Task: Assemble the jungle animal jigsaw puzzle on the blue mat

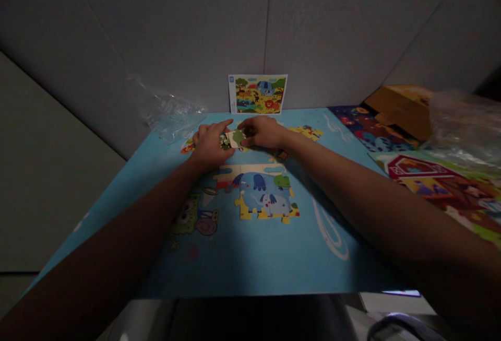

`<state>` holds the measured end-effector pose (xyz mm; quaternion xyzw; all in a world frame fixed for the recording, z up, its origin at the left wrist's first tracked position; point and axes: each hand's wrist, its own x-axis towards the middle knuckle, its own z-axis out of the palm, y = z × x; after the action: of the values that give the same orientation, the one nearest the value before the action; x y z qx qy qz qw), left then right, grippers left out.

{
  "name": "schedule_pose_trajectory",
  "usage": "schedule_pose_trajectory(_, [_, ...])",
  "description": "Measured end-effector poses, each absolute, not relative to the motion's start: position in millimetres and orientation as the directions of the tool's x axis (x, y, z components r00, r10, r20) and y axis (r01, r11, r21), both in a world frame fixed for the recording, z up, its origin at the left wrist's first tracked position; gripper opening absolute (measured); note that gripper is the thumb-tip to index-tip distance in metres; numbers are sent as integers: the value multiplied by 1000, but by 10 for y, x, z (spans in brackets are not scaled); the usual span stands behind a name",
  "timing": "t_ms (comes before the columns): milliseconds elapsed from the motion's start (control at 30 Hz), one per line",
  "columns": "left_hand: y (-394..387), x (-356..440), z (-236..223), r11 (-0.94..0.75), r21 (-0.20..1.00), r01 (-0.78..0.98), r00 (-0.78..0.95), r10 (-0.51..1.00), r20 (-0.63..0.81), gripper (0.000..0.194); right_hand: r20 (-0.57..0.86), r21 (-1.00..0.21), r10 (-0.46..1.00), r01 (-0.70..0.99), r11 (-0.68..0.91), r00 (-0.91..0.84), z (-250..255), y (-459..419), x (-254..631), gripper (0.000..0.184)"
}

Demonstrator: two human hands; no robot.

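My right hand (266, 131) pinches a light puzzle piece (236, 139) with a green patch between thumb and fingers. Just left of it, a darker green puzzle piece (224, 142) sits between the thumb and fingers of my left hand (209, 145). The two pieces are close together; whether they are joined I cannot tell. Nearer to me on the table lies a joined puzzle section (266, 195) showing blue elephants. Loose puzzle pieces (309, 132) lie beyond my right forearm, and others are partly hidden by my hands.
A picture card (258, 94) leans against the wall at the back. Crumpled clear plastic (174, 116) lies at the back left. To the right are an open cardboard box (403, 108), another plastic bag (465, 127) and a colourful barn picture (434, 179). The blue table (250, 262) has printed cartoon figures.
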<state>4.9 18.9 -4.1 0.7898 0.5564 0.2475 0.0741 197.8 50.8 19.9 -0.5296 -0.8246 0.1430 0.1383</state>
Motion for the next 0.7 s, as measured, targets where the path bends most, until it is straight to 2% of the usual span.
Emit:
schedule_pose_trajectory(167, [179, 36, -50, -404, 380, 832, 281, 898, 340, 79, 248, -460, 939, 824, 329, -237, 335, 581, 2098, 28])
schedule_pose_trajectory(233, [181, 34, -60, -415, 377, 828, 284, 890, 356, 79, 266, -453, 956, 859, 239, -126, 374, 612, 2179, 25])
schedule_pose_trajectory(367, [178, 36, -65, -456, 370, 809, 304, 864, 401, 78, 188, -310, 982, 950, 33, 27, 328, 624, 2274, 25])
schedule_pose_trajectory(467, [168, 32, -53, -506, 360, 784, 329, 830, 451, 76, 239, -241, 971, 969, 52, 7, 290, 602, 2248, 30])
schedule_pose_trajectory(500, [164, 31, -49, -526, 355, 773, 338, 815, 472, 75, 258, -271, 966, 958, 96, -24, 296, 592, 2226, 29])
schedule_pose_trajectory(567, [155, 29, -45, -566, 342, 750, 358, 782, 510, 74, 253, -407, 959, 885, 224, -126, 326, 570, 2173, 25])
schedule_pose_trajectory(633, [149, 28, -45, -601, 328, 729, 377, 752, 540, 72, 192, -584, 946, 744, 324, -261, 363, 547, 2119, 25])
schedule_pose_trajectory(700, [149, 26, -48, -629, 316, 711, 397, 729, 557, 70, 117, -691, 924, 638, 339, -365, 397, 524, 2070, 24])
